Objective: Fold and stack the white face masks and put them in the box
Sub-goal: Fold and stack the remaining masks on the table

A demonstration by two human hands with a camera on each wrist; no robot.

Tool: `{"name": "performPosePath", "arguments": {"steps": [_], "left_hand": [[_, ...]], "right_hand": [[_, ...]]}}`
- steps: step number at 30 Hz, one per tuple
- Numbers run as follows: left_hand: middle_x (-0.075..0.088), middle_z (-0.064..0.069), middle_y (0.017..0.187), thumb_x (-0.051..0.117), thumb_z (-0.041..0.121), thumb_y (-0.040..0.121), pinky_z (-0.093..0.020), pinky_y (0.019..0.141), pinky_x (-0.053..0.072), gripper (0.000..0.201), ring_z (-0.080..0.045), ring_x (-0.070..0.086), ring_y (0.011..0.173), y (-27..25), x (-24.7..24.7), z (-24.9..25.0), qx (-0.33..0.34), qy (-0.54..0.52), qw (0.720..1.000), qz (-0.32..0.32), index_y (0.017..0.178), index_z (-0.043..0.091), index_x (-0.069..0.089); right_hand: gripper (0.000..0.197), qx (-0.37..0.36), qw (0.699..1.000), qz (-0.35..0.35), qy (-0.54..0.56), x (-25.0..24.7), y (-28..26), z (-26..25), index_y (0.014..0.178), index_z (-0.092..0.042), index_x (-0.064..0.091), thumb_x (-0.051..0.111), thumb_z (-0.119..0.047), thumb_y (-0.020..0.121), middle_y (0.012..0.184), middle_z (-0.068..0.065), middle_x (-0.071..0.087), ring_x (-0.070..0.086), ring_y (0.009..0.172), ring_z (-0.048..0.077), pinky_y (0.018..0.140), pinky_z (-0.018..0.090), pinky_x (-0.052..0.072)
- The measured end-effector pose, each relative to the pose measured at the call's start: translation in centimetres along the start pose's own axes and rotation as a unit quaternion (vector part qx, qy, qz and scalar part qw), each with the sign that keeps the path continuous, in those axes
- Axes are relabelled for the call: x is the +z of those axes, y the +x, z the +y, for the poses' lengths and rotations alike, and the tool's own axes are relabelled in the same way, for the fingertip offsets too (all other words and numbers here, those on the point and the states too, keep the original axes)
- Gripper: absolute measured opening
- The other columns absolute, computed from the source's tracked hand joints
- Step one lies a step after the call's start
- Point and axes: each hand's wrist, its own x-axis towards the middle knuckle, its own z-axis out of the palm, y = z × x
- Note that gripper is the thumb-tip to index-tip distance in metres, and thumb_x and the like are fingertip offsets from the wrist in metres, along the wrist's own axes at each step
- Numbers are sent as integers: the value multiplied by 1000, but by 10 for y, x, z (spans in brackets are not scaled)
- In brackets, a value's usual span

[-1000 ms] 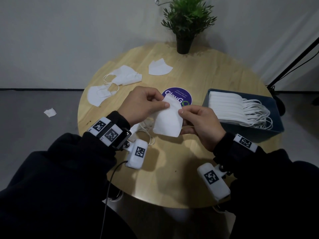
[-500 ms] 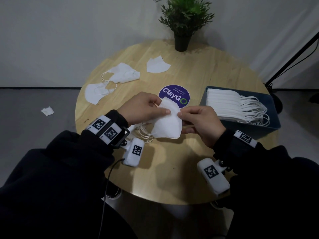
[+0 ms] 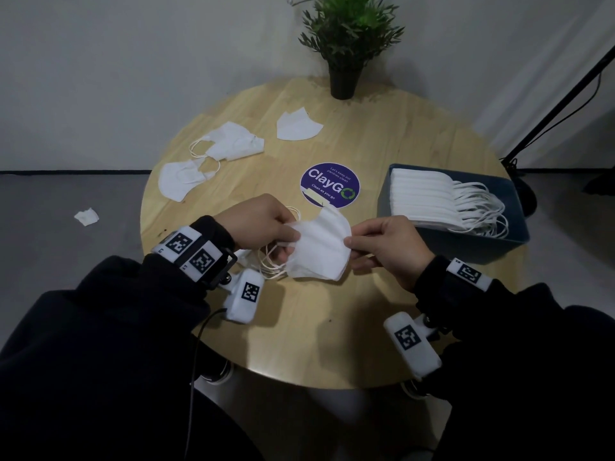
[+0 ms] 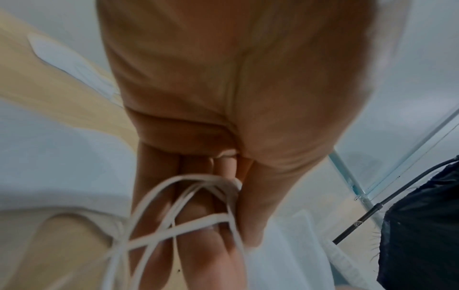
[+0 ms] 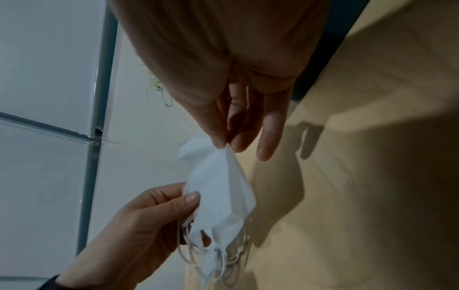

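Mask (image 3: 319,247): white, folded, held above the near middle of the table (image 3: 416,134), between both hands. It seems to be more than one mask pressed together, since several layered edges show at the bottom in the right wrist view; the count cannot be told.

Left hand (image 3: 263,224): thumb and fingers pinch the mask's left edge; ear loops (image 4: 178,221) hang tangled over the fingers.

Right hand (image 3: 389,247): thumb and forefinger pinch the right edge; the other fingers lie loose and slightly spread below.

Box (image 3: 519,241): dark blue, on the right side of the table, holding a row of folded masks (image 3: 422,197) on edge, loops trailing to the right.

Loose masks: two (image 3: 229,144) (image 3: 179,181) at far left, overlapping at their loops; one (image 3: 298,124) farther off, near the plant (image 3: 346,38). All unboxed.

Handling, judged: very light, soft, limp fabric; holds a crease along its centre fold but sags if held at one corner. Not fragile, not slippery. The elastic loops are likely to snag on fingers or on the loops already in the box. Best taken by the folded edge or by both side edges, loops gathered to one side, and kept flat when slid in beside the row.

Other: round purple sticker (image 3: 329,188) at mid-table; scrap (image 3: 86,216) on the floor to the left.
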Motion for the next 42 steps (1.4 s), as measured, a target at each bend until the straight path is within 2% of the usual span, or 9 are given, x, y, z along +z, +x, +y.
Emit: {"name": "performPosePath", "arguments": {"steps": [4, 9, 13, 18, 22, 26, 30, 33, 42], "left_hand": [[76, -15, 72, 66, 15, 98, -35, 70, 57, 30, -24, 70, 61, 4, 6, -4, -12, 4, 1000, -17, 86, -13, 66], [77, -2, 70, 82, 20, 84, -32, 73, 56, 8, -10, 66, 59, 3, 19, 1, -12, 85, 996, -12, 86, 15, 75], [78, 4, 82, 92, 35, 74, -23, 66, 48, 36, -8, 70, 71, 6, 27, 1, -29, 125, 992, -1, 101, 27, 69], [64, 9, 104, 97, 44, 62, -29, 79, 47, 79, -14, 60, 95, 4, 35, -2, 6, 215, 977, -17, 126, 32, 53], [66, 12, 95, 91, 49, 71, -28, 75, 47, 52, -11, 63, 89, 2, 36, -7, 13, 185, 983, 10, 110, 30, 61], [67, 9, 113, 89, 37, 78, -27, 89, 48, 46, -13, 62, 104, 2, 27, -6, 124, 111, 981, 98, 117, 24, 68], [76, 4, 100, 85, 23, 83, -29, 94, 53, 25, -15, 70, 98, 2, 28, 0, 209, -30, 967, 140, 107, 20, 77], [73, -3, 83, 82, 20, 85, -37, 86, 54, 12, -19, 69, 82, 2, 27, 4, 197, -89, 964, 156, 96, 22, 78], [66, 13, 67, 85, 24, 85, -30, 71, 47, 10, -7, 59, 68, 5, 24, 4, 161, -93, 968, 168, 82, 17, 78]], "right_hand": [[10, 19, 999, -15, -23, -4, 1, 7, 98, 5, 75, 75, -4, 92, 75, 16, 72, 69, 63, 22, 67, 40, 65], [10, 52, 997, -19, -58, -5, 3, 15, 100, 5, 73, 74, -2, 92, 81, 22, 72, 70, 64, 22, 64, 37, 65], [5, 54, 991, 5, -121, -5, 5, 22, 95, -3, 73, 75, -1, 91, 79, 19, 72, 68, 67, 24, 64, 36, 63], [5, 48, 990, -3, -134, -8, 6, 24, 90, -5, 70, 72, -4, 94, 77, 18, 69, 66, 67, 22, 63, 40, 63], [9, 2, 995, -8, -99, -6, 2, 18, 94, -3, 71, 70, -12, 96, 85, 15, 70, 67, 75, 21, 71, 40, 63], [8, -83, 992, -8, -93, -4, -6, 8, 94, -5, 75, 73, -12, 94, 89, 19, 74, 70, 74, 27, 71, 41, 62], [7, -113, 991, -17, -65, -5, -7, 2, 97, -2, 78, 76, -5, 91, 91, 22, 75, 71, 73, 29, 71, 42, 64], [12, -111, 992, -25, -49, -5, -8, -1, 100, -2, 79, 77, -1, 88, 93, 20, 76, 72, 77, 26, 71, 38, 64], [10, -94, 995, -33, -24, -6, -6, -1, 96, -1, 79, 78, 3, 86, 86, 18, 78, 73, 73, 25, 71, 37, 63]]}}
